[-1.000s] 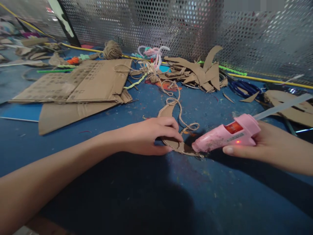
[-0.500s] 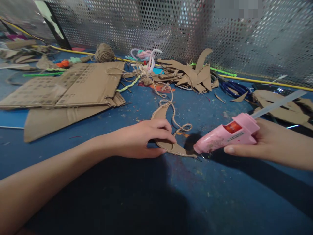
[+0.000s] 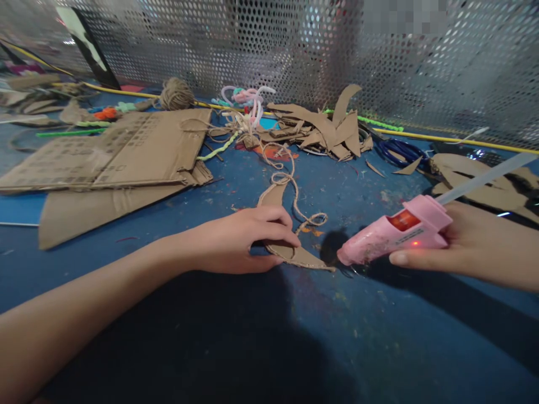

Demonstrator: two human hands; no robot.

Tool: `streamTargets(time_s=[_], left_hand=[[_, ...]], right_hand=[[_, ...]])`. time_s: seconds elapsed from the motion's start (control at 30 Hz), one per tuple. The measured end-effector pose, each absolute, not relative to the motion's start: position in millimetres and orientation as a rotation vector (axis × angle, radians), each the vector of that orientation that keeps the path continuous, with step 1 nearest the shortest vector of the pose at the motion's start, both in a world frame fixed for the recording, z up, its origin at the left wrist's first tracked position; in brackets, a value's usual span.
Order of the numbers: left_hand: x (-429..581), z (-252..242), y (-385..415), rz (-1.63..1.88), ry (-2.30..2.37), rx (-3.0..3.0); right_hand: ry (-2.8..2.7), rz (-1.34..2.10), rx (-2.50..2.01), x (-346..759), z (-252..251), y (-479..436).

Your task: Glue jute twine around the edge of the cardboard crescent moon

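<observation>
My left hand [image 3: 248, 238] pinches a curved cardboard piece [image 3: 305, 256] lying on the blue table. Brown twine [image 3: 297, 202] runs along the edge of this piece and loops away behind it. In my right hand [image 3: 471, 247] is a pink glue gun [image 3: 391, 235] with a long clear stick out of its back and a small red light on its side. Its nozzle points left, a little right of the cardboard's pointed end. Most fingers of my right hand are hidden behind the glue gun.
Flat cardboard sheets [image 3: 143, 148] lie at the left, with a twine ball [image 3: 176, 93] behind them. Cardboard scraps [image 3: 332, 132], pipe cleaners [image 3: 246, 98] and a blue coil [image 3: 400, 151] lie along the perforated metal screen [image 3: 295, 50]. More cut cardboard [image 3: 484, 174] is at the right.
The glue gun has moved slightly right, away from the cardboard tip, and its red light now shows. My left hand keeps its hold; the whole view has shifted a little.
</observation>
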State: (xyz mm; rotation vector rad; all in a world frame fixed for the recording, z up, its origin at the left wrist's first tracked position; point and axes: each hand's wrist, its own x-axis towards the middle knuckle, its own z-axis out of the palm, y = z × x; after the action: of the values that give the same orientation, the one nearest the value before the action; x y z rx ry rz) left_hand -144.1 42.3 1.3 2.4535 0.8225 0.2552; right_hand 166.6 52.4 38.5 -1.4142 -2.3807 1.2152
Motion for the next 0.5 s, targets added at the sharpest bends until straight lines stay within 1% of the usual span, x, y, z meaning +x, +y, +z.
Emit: streamTargets(time_s=[0.1,0.37,0.43,0.5], left_hand=[[-143.9,1.8,42.3,0.244,0.831,2.444],[-144.1,1.4,41.8,0.261,0.840,2.436],[-144.4,1.3,41.9,0.248,0.839,2.430],[-144.5,2.0,41.8,0.234,0.837,2.428]], right_hand=[[-2.463,1.404,-1.375,167.5,43.2,52.5],[-2.445,1.380,-1.346,179.2,40.5,52.1],[-2.396,1.337,-1.374,192.0,37.3,54.7],[-2.339,1.167,-1.423,205.8,31.2,60.2]])
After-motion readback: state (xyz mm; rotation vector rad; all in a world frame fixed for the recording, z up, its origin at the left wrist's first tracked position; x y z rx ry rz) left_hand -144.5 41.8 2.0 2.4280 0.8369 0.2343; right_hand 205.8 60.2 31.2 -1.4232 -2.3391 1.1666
